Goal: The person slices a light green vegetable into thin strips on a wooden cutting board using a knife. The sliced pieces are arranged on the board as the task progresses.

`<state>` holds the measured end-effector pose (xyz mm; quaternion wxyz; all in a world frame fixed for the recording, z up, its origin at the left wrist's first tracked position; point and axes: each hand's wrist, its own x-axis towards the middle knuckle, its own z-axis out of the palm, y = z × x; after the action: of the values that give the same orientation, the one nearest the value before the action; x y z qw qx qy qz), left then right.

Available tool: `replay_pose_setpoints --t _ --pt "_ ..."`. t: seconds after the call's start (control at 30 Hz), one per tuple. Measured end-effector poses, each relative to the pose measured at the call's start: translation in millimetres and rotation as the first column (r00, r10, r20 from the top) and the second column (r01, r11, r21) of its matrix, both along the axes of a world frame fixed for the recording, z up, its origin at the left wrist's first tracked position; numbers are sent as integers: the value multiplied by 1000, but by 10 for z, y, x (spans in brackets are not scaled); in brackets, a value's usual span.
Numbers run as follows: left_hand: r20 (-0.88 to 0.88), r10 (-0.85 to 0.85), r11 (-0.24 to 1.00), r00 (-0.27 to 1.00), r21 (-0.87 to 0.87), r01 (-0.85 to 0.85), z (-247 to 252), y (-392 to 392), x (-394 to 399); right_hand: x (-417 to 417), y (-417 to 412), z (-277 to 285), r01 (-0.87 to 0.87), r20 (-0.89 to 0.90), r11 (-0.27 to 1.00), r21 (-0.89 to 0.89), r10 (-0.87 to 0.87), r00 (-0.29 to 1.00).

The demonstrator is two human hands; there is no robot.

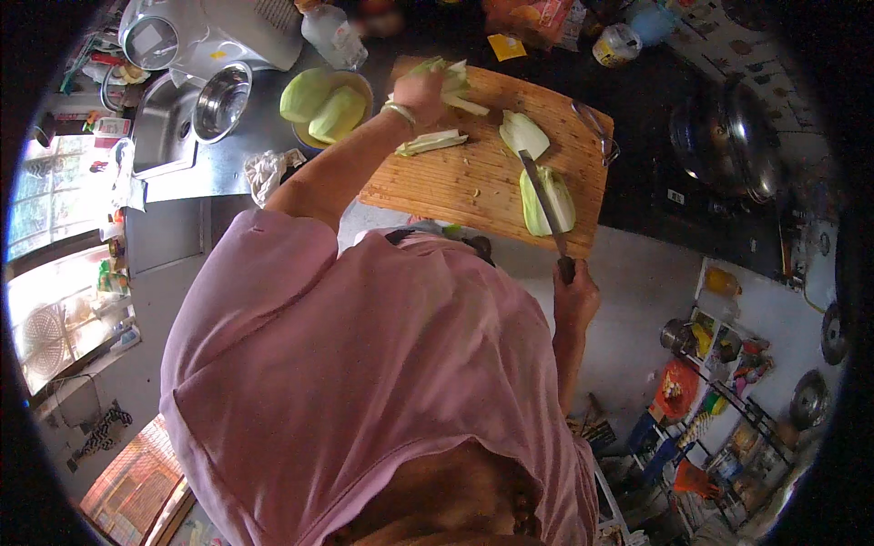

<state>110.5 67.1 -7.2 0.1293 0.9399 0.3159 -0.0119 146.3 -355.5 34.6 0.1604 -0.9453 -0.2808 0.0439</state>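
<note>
My right hand [577, 295] grips the dark handle of a kitchen knife [543, 198] at the near right edge of a wooden cutting board [437, 181]. Its blade lies across a pale green cabbage half [561, 198], perhaps a leaf stack, with the tip pointing away from me. Just beyond the tip rests another cabbage leaf [522, 133]. At the far left of the board, my left hand [420, 94], slightly blurred, is closed around cut cabbage leaves [456, 85]; its fingertips are hidden. Nearer to me than that hand lie a few cut strips [431, 142].
Left of the board, a bowl [300, 130] holds pale green vegetables [338, 112], beside a crumpled cloth [266, 174]. A steel basin [222, 102] sits at the sink [164, 130]. Metal tongs or a similar tool [595, 130] lie on the board's right edge. A lidded pan [727, 140] stands far right.
</note>
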Motion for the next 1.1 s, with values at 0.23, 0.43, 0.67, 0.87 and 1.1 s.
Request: replay_pose_setpoints --t 0.23,0.43,0.67,0.87,1.1 --pt "-99 -33 988 995 144 47 -66 239 129 -36 18 31 18 -16 999 -28 -18 1000" --pt "-15 -88 982 996 168 90 -194 278 21 -56 -14 -2 34 -4 995 -95 -34 999" --pt "310 -287 957 906 48 286 -89 -109 -356 -61 -20 17 71 -64 997 -35 -73 995" --pt "-103 -414 896 904 129 425 -553 -432 -661 -3 1 -10 40 -47 998 -45 -42 998" --pt "-41 -258 957 965 -148 249 -401 -291 -465 -41 132 94 30 -25 999 -11 -30 999"
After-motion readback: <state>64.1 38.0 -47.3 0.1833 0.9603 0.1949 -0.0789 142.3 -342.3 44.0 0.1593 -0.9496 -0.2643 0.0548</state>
